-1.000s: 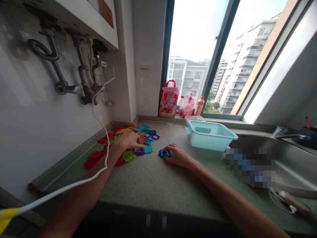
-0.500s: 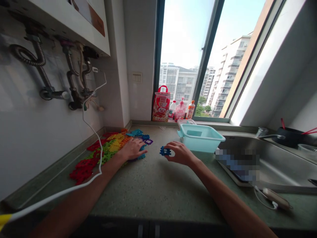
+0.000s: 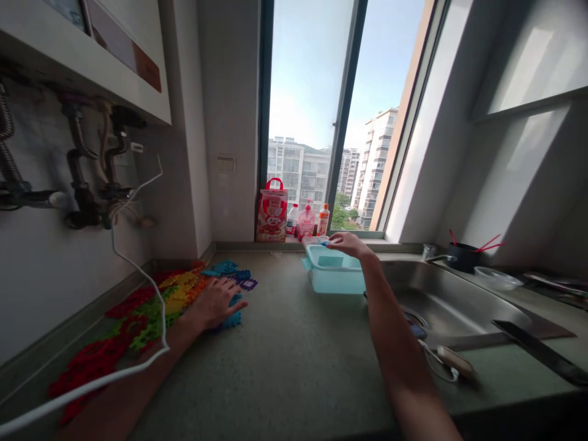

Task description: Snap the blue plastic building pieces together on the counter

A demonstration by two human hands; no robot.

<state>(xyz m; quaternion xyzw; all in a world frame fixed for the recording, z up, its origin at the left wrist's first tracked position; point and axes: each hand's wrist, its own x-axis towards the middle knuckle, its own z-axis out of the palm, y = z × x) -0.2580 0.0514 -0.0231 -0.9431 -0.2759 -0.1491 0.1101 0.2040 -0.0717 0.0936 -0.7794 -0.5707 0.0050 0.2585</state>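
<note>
My left hand (image 3: pixel 218 301) lies open over the pile of toy pieces, its fingers spread. Close to its fingers are light-blue pieces (image 3: pixel 234 313) and a purple piece (image 3: pixel 248 284). Yellow pieces (image 3: pixel 182 288), green pieces (image 3: pixel 154 326) and red pieces (image 3: pixel 94 361) spread out to the left. Above the pale aqua plastic bin (image 3: pixel 337 278), my right hand (image 3: pixel 351 244) is closed on a blue toy piece (image 3: pixel 324 244), of which only a small part shows. The bin's contents are hidden.
A white cable (image 3: pixel 164 312) hangs across my left forearm. To the right, the steel sink (image 3: pixel 454 294) holds a black-handled object (image 3: pixel 537 349) across its front edge. A power bank (image 3: pixel 454 361) lies on the counter. Bottles (image 3: pixel 306 222) and a red bag (image 3: pixel 272 214) stand by the window.
My right hand has carried the blue piece from over the counter to above the bin. The left hand still rests on the pile. My view has turned to the right.
</note>
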